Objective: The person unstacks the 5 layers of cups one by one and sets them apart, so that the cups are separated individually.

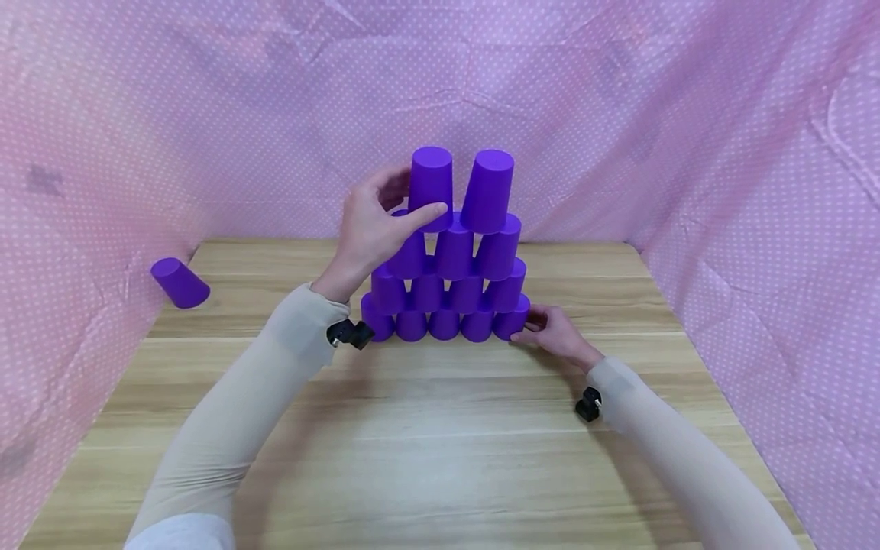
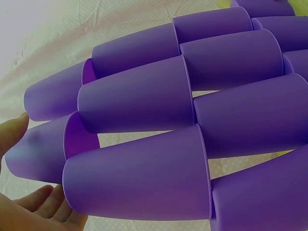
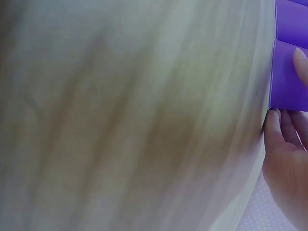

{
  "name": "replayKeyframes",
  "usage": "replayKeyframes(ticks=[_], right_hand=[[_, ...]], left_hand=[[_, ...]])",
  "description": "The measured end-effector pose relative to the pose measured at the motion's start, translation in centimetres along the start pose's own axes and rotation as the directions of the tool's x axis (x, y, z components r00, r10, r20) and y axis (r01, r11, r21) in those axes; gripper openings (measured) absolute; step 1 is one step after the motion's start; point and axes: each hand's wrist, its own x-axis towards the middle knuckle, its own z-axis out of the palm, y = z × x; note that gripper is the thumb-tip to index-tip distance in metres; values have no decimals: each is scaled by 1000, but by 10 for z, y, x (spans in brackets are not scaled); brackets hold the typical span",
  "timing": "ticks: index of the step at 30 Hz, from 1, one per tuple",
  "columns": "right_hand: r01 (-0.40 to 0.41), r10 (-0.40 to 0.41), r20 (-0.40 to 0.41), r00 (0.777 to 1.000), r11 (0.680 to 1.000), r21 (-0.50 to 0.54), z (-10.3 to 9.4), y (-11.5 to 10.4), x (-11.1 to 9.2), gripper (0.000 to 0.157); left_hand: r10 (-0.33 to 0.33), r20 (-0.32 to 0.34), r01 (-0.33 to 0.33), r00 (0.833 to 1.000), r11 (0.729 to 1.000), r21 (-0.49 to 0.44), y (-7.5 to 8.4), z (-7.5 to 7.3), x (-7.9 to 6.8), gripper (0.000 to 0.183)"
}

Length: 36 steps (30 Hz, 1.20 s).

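Observation:
Upside-down purple cups form a stacked pyramid, with two cups side by side on its top tier. My left hand (image 1: pixel 374 225) holds the top-left cup (image 1: pixel 431 179), thumb across its near side and fingers round the far side. In the left wrist view that cup (image 2: pixel 41 149) has part of its open rim showing beyond the cups under it. The top-right cup (image 1: pixel 489 191) stands close by, leaning slightly. Down at the base, my right hand (image 1: pixel 555 336) grips the right end cup (image 1: pixel 507 322), thumb in front and fingers at its outer side.
One loose purple cup (image 1: pixel 180 283) sits tilted at the table's left edge, against the pink dotted cloth (image 1: pixel 89 252). The cloth hangs round the back and both sides of the wooden table (image 1: pixel 440 443). Each wrist carries a small black camera.

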Motion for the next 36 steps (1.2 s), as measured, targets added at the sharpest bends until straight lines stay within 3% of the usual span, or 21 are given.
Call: replayKeyframes(ticks=[3,7,10,17,26,31,36], right_hand=[[12,-12,1,1000,1000,-4,0,1,0,49],[12,-12,11,1000,1000,-2,0,-1,-1,49],[2,-3,20,1000,1000,24,0,-8,-3,49],[-7,6,33,999,999,36,0,-29,-10,49],[-18,17,36,999,999,32,1,-32,-12,51],[-6,5,36,999,999,39,-1,-29,-12,51],[-1,0,36,999,999,37,0,-30,-11,49]], left_hand=[[8,2,-8,1000,1000,-4,-4,0,2,58],[-5,10,5,1000,1000,-6,17,0,-5,53],[1,13,-1,1000,1000,-6,21,1,-7,52],[41,14,-41,999,999,-15,18,1,-7,47],[23,21,-22,1000,1000,-16,18,-1,-8,46],[10,-28,-11,1000,999,-45,18,-6,-8,49],[29,-108,-40,994,994,-99,9,-23,-7,49]])
